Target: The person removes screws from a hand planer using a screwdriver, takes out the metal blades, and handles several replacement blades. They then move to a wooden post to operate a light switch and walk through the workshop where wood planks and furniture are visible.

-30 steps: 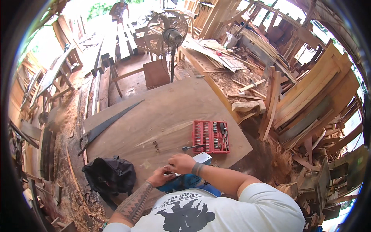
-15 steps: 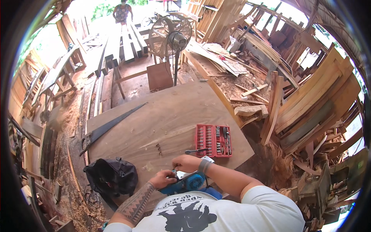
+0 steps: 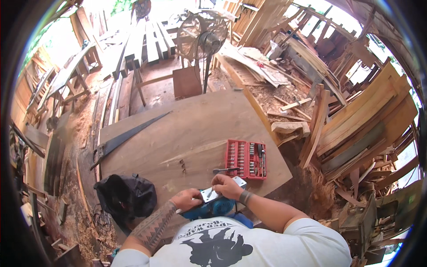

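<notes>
A blue power tool [image 3: 216, 208] with a vented housing lies against my body at the table's near edge. Its flat silver metal plate [image 3: 240, 181] faces up and has small holes in it. My left hand [image 3: 187, 199] grips the left end of the tool. Over the plate, the fingers of my right hand [image 3: 226, 186] are pinched together; whatever they hold is too small to make out. Just beyond that hand is a red socket set case [image 3: 245, 177], opened flat with sockets in rows. A ratchet handle [image 3: 224, 170] lies across its left corner.
On the wooden table [image 3: 142, 147] lie a handsaw [image 3: 129, 137] at the left and some small dark metal pieces [image 3: 183, 166] mid-table. A black bag [image 3: 126, 196] sits at the near left. Past the far edge stand a fan [image 3: 209, 42] and stacked planks [image 3: 364, 120].
My right hand has shifted right and slightly up, baring more of the silver plate. The tool's plate has tilted into clearer view. My left hand has moved slightly up.
</notes>
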